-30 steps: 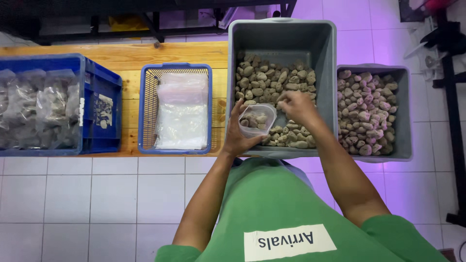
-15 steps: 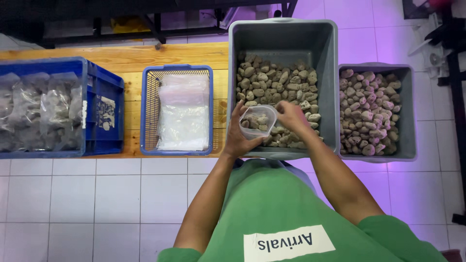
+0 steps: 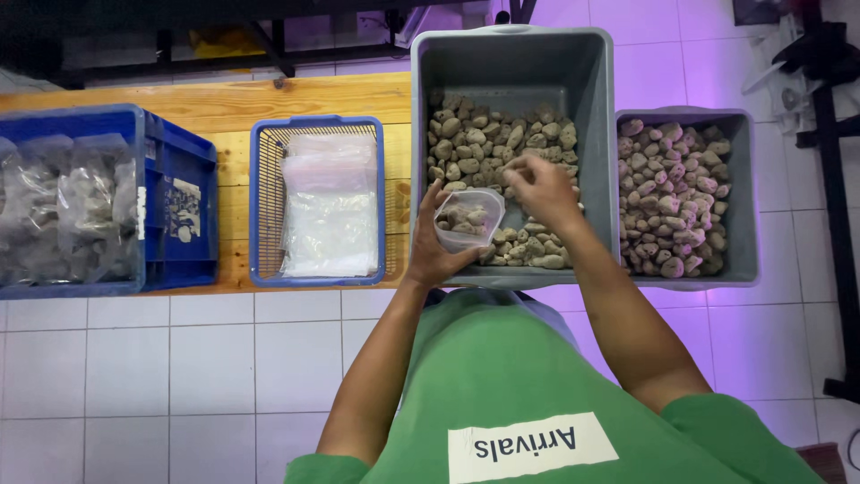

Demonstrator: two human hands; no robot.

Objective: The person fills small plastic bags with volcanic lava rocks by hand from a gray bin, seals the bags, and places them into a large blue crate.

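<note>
- Over the near edge of the tall grey bin (image 3: 515, 67), the left hand (image 3: 439, 255) cups a small clear plastic cup (image 3: 469, 220) from below and behind, fingers wrapped around its wall; the cup is tilted slightly toward the person and already has a few stones in its bottom.
- Just right of the cup, the right hand (image 3: 540, 186) hovers low over the heap of grey-brown stones (image 3: 484, 143) in that bin, fingertips pinched together; whether a stone sits between them I cannot tell.
- Beside it on the right, a lower grey bin (image 3: 743, 193) holds pinkish stones (image 3: 667, 197), touching or nearly touching the tall one.
- Further left on the wooden bench (image 3: 224, 103) sit a blue wire basket (image 3: 269, 202) with a stack of clear plastic bags (image 3: 330, 206), and a blue crate (image 3: 179, 161) of filled bags (image 3: 63, 202).
- Risks, as I judge them: the cup is thin and held by one hand only, so a squeeze could buckle it or a tilt could spill stones back into the bin.
- A stone let go short of the rim would drop into the heap, or past the bin's near wall onto the white tiled floor (image 3: 179, 376).
- With the two bins so close, a stray reach could mix pinkish stones with grey.
</note>
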